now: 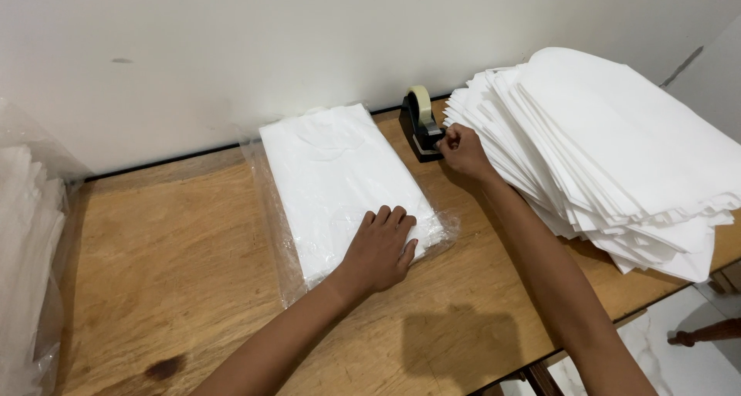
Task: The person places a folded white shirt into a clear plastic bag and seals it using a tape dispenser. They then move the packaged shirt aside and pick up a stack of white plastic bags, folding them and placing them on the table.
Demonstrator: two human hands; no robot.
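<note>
Pressing flat, the left hand [380, 249] spreads its fingers on a clear-bagged white fabric pack [343, 184]; right hand [461, 150] fingers pinch together at the black tape dispenser [421, 122] near the desk's [177, 257] back edge.

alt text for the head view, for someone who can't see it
A person's left hand presses flat on a bagged white garment on a wooden table, while the right hand pinches at a black tape dispenser beside a stack of white fabric.
</note>
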